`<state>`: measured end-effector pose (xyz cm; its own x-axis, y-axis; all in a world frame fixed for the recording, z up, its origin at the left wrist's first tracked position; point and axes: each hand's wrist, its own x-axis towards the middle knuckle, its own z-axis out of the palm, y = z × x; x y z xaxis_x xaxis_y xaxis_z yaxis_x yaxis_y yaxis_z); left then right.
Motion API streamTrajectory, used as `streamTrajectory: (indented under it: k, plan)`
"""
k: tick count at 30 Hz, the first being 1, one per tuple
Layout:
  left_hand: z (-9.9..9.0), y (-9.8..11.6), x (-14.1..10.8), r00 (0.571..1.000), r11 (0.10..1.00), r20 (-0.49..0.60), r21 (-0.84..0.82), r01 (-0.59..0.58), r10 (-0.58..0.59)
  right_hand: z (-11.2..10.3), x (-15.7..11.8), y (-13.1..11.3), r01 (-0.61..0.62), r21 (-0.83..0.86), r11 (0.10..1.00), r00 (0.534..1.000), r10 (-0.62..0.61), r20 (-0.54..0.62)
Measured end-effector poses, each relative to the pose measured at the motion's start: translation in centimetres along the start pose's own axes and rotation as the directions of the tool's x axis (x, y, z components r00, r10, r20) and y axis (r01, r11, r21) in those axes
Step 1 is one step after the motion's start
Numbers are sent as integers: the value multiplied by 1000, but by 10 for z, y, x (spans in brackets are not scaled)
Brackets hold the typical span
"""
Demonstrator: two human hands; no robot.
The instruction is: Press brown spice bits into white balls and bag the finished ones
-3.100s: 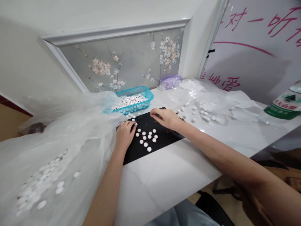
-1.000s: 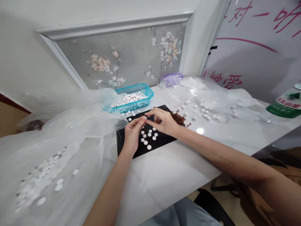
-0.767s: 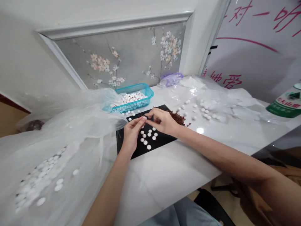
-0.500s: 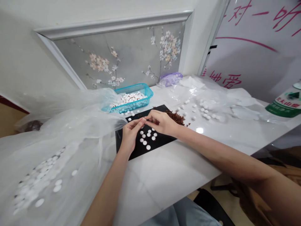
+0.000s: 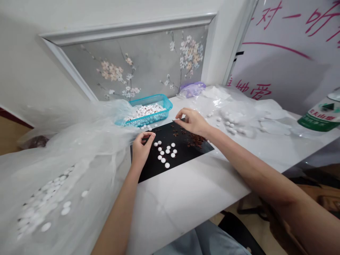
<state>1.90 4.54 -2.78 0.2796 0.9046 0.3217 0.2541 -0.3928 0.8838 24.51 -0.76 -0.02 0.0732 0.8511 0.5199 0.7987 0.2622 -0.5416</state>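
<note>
My left hand point(image 5: 142, 148) is closed in a pinch over the left side of a black mat point(image 5: 183, 159), with a small white round piece point(image 5: 153, 134) at its fingertips. My right hand point(image 5: 195, 122) hovers above the mat's far edge. Its thumb and forefinger come together, but anything between them is too small to make out. Several white round pieces point(image 5: 167, 151) lie on the mat between the hands, some with brown bits showing beneath. A heap of small brown star-shaped pieces point(image 5: 197, 140) rests at the mat's right, with others scattered near the far edge.
Behind the mat stands a blue basket point(image 5: 167, 104) full of white pieces. A large clear plastic bag point(image 5: 87, 141) with white pieces spreads at left. More plastic and loose white pieces point(image 5: 230, 124) lie at right, near a green-labelled bottle point(image 5: 320, 117). A purple item point(image 5: 192, 89) sits by the wall.
My hands were together over the mat and have separated. The right hand moved right and away from me, uncovering the brown stars; the left moved slightly left, still pinching.
</note>
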Motion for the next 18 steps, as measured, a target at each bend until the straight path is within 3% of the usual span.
streamTrajectory:
  k: [3, 9, 13, 18]
  plan:
    - [-5, -7, 3, 998, 992, 45, 112, -50, 45, -13, 3, 14, -147, -174, 974, 976, 172, 134]
    - [-4, -8, 1, 981, 957, 176, 263, -122, 77, -12, 2, 25, -120, -175, 977, 905, 180, 385]
    - [-3, -10, -1, 976, 937, 204, 323, -133, 69, -6, 1, 25, -97, -170, 981, 879, 164, 448]
    - [-3, -15, 0, 976, 922, 211, 362, -137, 62, -2, 1, 25, -65, -168, 984, 879, 136, 458]
